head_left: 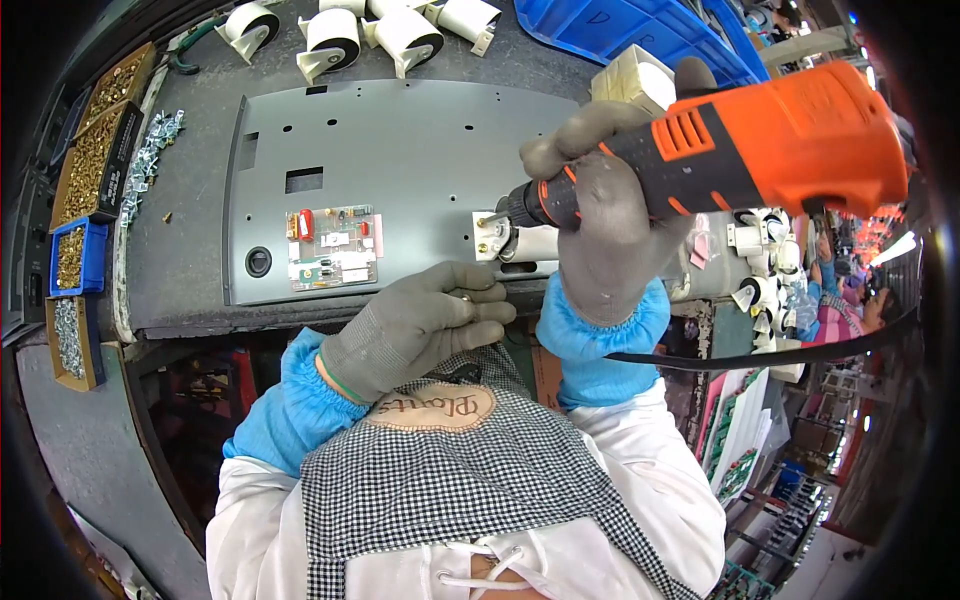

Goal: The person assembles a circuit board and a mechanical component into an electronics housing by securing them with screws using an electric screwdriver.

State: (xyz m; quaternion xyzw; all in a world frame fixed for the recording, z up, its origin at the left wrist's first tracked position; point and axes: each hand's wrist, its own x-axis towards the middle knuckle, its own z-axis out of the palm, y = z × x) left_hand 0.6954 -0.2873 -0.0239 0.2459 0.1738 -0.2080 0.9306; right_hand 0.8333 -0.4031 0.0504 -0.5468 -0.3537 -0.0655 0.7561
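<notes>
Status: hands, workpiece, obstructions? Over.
Right hand gripping driver, aimed at caster plate. Left hand curled by panel. Circuit board on panel, clear of driver.

Workbench (200,200), grey panel (400,150), white cylinders (332,27), silver fasteners (152,155)

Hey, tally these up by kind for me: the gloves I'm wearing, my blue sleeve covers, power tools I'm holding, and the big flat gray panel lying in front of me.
Gray gloves: 2
Blue sleeve covers: 2
Orange-and-black power tool: 1
Flat gray panel: 1
Total: 6
</notes>
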